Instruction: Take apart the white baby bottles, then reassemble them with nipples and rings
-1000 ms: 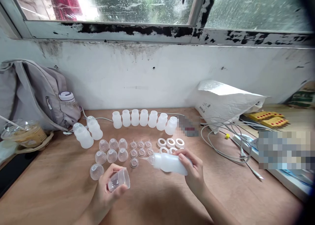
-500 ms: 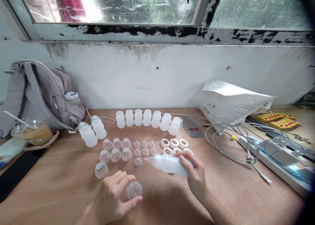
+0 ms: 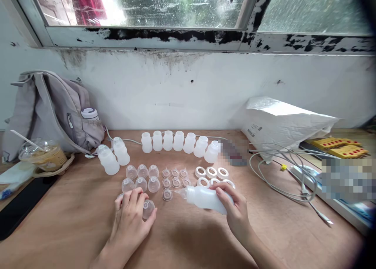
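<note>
My right hand (image 3: 235,212) grips a small translucent white bottle with a nipple top (image 3: 204,198), held sideways, tip pointing left. My left hand (image 3: 131,218) rests palm down on the wooden table (image 3: 188,237), fingers curled over a clear dome cap (image 3: 148,208) that touches the table beside the other clear caps (image 3: 142,178). Beyond lie small silicone nipples (image 3: 175,178) and white rings (image 3: 211,174). A row of open white bottles (image 3: 179,142) stands behind them, and two capped bottles (image 3: 113,157) stand to the left.
A grey backpack (image 3: 49,112) leans on the wall at left, with an iced drink cup (image 3: 44,155) in front. At right sit a white padded mailer (image 3: 284,122), loose grey cables (image 3: 282,167), a power strip (image 3: 320,194) and yellow items (image 3: 340,146).
My left hand turned palm down and moved forward, lowering the clear cap onto the table by the other caps. The right hand kept the bottle almost still.
</note>
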Demonstrator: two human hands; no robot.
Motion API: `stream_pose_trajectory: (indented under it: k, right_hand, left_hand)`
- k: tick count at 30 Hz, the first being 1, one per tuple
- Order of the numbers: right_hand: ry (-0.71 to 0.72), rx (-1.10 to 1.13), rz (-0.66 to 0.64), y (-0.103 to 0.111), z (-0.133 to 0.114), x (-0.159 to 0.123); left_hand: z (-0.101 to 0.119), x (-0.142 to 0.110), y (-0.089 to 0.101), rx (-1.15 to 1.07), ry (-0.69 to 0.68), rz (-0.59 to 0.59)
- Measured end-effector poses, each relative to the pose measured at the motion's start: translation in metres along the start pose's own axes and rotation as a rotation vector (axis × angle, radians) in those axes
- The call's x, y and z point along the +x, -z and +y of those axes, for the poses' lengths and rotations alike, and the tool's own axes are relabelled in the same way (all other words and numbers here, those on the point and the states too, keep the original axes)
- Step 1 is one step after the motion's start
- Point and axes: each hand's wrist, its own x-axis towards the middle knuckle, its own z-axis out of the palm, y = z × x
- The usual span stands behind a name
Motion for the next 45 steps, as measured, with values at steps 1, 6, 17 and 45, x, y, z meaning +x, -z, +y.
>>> stream_pose_trajectory:
  k: [1,6,17,45]
  right_hand:
    - [0.002,-0.012,0.002,0.0,0.0,0.0]
    - [0.008,-0.071,0.012,-0.001,-0.004,0.0]
    - [0.086,-0.182,0.003,0.0,0.001,0.0]
    - [0.065,-0.167,-0.015,-0.004,-0.006,-0.004]
  left_hand:
    - [-0.002,0.0,-0.001,0.028,0.008,0.009]
    - [-0.009,0.001,-0.007,0.133,0.024,0.087]
    - [-0.016,0.001,-0.011,0.186,-0.012,0.06]
    - [-0.059,0.024,-0.022,-1.029,0.668,0.375]
